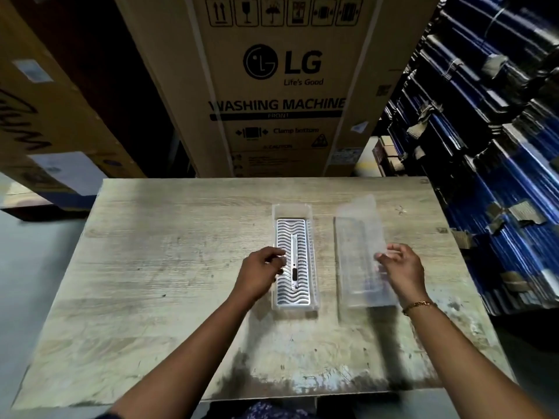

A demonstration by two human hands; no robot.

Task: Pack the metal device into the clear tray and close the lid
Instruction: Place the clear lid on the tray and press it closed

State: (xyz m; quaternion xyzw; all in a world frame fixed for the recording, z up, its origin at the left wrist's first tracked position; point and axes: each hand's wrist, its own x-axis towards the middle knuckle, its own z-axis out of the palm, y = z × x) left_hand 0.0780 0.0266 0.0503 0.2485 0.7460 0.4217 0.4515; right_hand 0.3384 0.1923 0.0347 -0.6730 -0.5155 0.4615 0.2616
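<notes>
Right hand [399, 267] is pinching the blurred clear lid [360, 237], grip clamped on its edge, just right of the clear tray [292, 210]. Left hand [260, 273] is curling its fingers against the tray's left rim; whether that grip is clamping cannot be told. The ribbed metal device [298, 246] is lying inside the tray on the counter [166, 267].

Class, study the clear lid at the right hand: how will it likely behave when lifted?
Probably light: the lid is thin, see-through plastic, and the right hand seems to hold it at one side alone. Likely to flex, being long and thin-walled. Possibly slippery, since its surface looks smooth and glossy.
</notes>
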